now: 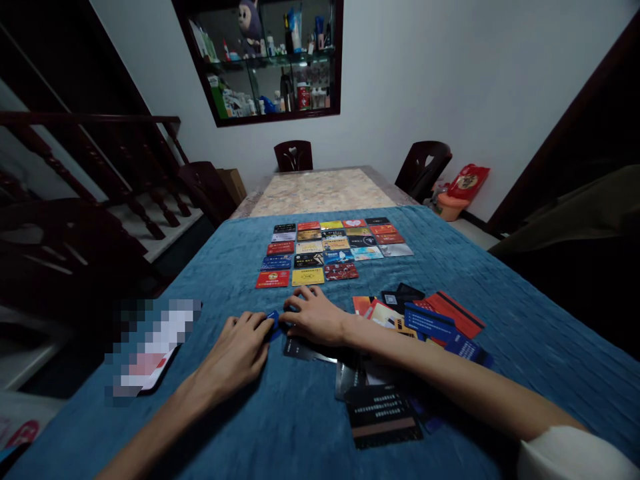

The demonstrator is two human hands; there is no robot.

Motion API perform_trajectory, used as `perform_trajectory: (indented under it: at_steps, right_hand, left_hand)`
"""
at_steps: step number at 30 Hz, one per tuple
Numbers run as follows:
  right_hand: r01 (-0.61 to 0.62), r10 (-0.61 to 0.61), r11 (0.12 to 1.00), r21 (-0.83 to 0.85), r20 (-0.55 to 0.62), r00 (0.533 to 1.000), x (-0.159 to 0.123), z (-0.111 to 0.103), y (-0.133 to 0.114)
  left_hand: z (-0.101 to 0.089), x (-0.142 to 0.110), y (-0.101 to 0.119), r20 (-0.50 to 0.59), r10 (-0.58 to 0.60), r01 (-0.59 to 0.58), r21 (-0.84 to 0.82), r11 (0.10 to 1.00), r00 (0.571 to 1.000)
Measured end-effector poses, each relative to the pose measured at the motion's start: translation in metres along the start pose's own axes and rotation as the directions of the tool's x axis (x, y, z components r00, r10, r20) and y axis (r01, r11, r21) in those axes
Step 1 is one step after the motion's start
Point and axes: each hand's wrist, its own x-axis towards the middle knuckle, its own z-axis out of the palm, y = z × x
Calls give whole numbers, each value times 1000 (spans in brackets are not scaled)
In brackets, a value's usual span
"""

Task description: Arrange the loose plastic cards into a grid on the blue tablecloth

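My left hand is closed on a small blue card, thumb and fingers at its left side. My right hand meets the card's right edge with bent fingers; its underside is hidden. Below the right hand lies a dark grey card, partly covered by the palm. Beyond both hands, cards of many colours lie face up in rows, with a yellow card and a red-orange card nearest. Around my right forearm is a loose pile with a blue striped card, a red card and a black card.
A blue cloth covers the near part of the table; the patterned tabletop shows beyond. At left lies a phone, its screen blurred. Chairs stand around the far end. A shelf niche is in the wall.
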Motion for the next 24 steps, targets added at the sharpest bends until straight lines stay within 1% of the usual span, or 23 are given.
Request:
perform_trajectory:
  at_steps: [3, 8, 12, 16, 19, 24]
  right_hand:
    - [10, -10, 1000, 6, 2, 1000, 0, -1, 1]
    - [8, -8, 1000, 10, -4, 1000, 1, -2, 3]
    - [-9, 9, 1000, 13, -19, 1000, 4, -1, 5]
    - [-44, 44, 999, 22, -20, 999, 8, -1, 8]
    - [-62, 63, 997, 37, -6, 998, 8, -2, 9]
    - [-82, 81, 995, 65, 6, 997, 8, -2, 11]
  left_hand:
    - [2, 3, -4, -17, 11, -12, -20, 1000, 1000]
    - [6, 10, -10, -89, 41, -46, -53, 998, 995]
    - [3, 20, -12, -111, 64, -70, -47, 996, 992]
    - [2, 30, -12, -117, 84, -93, -76, 993, 990]
    - [5, 34, -13, -130, 99, -114, -113, 987, 987]
    - [11, 37, -20, -219, 116, -166, -225, 960, 969]
